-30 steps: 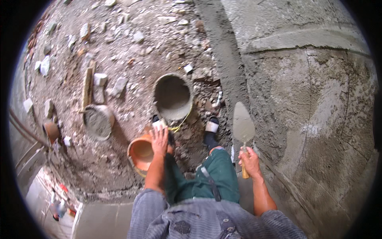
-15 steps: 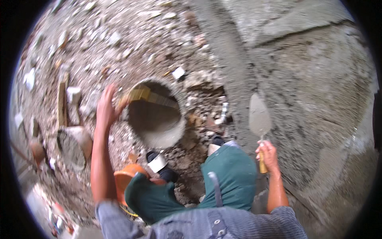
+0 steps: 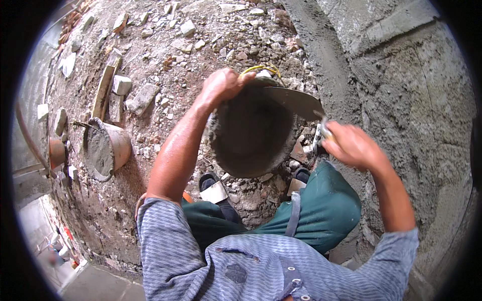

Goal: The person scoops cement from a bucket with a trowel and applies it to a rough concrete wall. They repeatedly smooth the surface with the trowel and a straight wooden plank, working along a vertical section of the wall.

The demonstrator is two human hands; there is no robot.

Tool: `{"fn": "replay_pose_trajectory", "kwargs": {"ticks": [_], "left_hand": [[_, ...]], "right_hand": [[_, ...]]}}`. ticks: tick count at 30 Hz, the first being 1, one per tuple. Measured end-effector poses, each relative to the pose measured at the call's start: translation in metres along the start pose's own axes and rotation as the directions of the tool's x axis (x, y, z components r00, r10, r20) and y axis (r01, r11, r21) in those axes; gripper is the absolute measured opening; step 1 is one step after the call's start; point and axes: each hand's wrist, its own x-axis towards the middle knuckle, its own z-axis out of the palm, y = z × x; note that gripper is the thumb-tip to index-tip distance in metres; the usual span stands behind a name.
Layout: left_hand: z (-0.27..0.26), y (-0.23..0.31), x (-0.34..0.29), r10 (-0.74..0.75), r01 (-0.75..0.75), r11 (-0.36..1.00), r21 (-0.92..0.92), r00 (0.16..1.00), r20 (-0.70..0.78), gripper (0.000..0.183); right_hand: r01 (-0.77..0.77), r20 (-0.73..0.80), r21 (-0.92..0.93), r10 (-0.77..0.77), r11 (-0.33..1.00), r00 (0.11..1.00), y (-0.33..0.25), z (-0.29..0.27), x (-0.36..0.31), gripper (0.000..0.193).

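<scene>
A mortar-caked bucket (image 3: 253, 170) is in front of me, between my feet and the rubble. Its inside is dark, so I cannot tell how much it holds. My left hand (image 3: 225, 85) is closed on the far left of its rim, beside a yellow handle (image 3: 262, 68). My right hand (image 3: 351, 143) grips a pointing trowel by its handle. The trowel's blade (image 3: 297, 103) reaches over the bucket's right rim, its tip over the opening.
Another bucket (image 3: 119, 145) with grey mortar lies tilted at the left, near wooden boards (image 3: 103, 90) and pale blocks (image 3: 122, 85). Broken stones (image 3: 188, 27) cover the ground ahead. A strip of wet mortar (image 3: 326, 50) runs along the grey slab (image 3: 411, 110) on my right.
My left hand has gone from open beside the bucket to closed on its rim. My right hand has brought the trowel leftward from over the mortar strip to the bucket's mouth.
</scene>
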Motion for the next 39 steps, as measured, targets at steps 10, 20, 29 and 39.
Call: {"fn": "replay_pose_trajectory", "kwargs": {"ticks": [10, 20, 29, 39], "left_hand": [[0.028, -0.012, -0.010, 0.012, -0.070, 0.940, -0.334, 0.985, -0.172, 0.060], [0.031, -0.040, 0.011, -0.074, -0.027, 0.913, -0.408, 0.970, -0.230, 0.060], [0.034, -0.040, 0.038, -0.145, 0.059, 0.873, -0.484, 0.979, -0.143, 0.063], [0.047, -0.012, 0.040, -0.101, -0.047, 0.866, -0.497, 0.959, -0.266, 0.060]], "right_hand": [[0.265, 0.018, -0.337, -0.275, 0.903, 0.961, -0.052, 0.127, 0.112, 0.011], [0.192, 0.290, -0.368, -0.084, 0.910, 0.953, -0.049, 0.046, 0.056, 0.022], [0.362, 0.287, -0.354, -0.268, 0.862, 0.920, -0.063, 0.118, 0.085, 0.016], [0.168, 0.145, -0.404, -0.118, 0.899, 0.982, -0.030, 0.131, 0.107, 0.017]]}}
